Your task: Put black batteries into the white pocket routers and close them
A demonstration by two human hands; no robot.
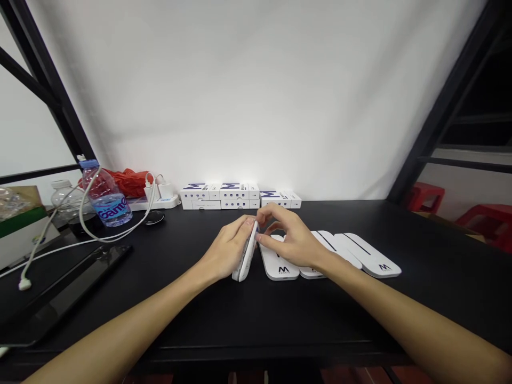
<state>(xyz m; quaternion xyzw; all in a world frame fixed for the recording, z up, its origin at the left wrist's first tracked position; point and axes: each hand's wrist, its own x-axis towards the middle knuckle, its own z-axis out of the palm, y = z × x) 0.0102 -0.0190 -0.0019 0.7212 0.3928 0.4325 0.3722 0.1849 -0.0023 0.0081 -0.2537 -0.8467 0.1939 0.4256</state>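
My left hand (pixel 229 246) grips a white flat device (pixel 249 256) with rounded corners, holding it on edge, tilted, above the black table. Its left face shows partly, with grey patterning; my fingers cover the rest. My right hand (pixel 290 234) has its thumb and index finger curled at the device's far upper edge. Below and beside my right hand, several similar white devices lie flat in a row, some edges touching or overlapping. The nearest flat device (pixel 280 264) and the rightmost one (pixel 370 256) show a dark logo, and the rightmost has a black line.
White boxes with purple print (pixel 240 196) stand against the wall. At the left are a water bottle (pixel 110 205), a power strip (pixel 162 204), a white cable (pixel 120 234), a black tablet-like slab (pixel 64 293) and a red bag (pixel 130 183). Red stools (pixel 428 196) stand beyond the table's right side.
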